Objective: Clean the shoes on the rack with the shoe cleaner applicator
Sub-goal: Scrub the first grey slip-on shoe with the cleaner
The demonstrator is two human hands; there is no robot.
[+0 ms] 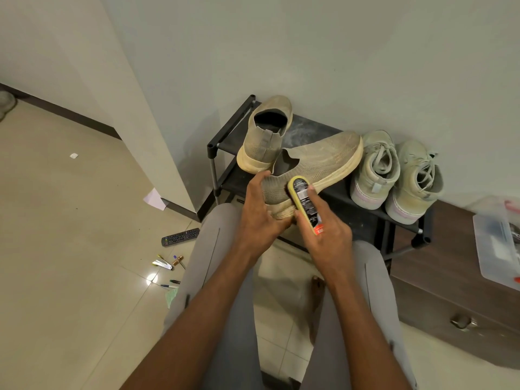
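Head view: the left hand grips the heel of a knit shoe held over the rack, toe pointing up-right toward the wall. The right hand holds the applicator, pressed lengthwise against the shoe's near side.

Both hands forward, fingers curled.

A home, by the look of it, likely an entry corner: a low black shoe rack against a plain painted wall, sneakers at its right end, pale floor tiles strewn with a TV remote and pens, a wooden drawer cabinet just beside the rack
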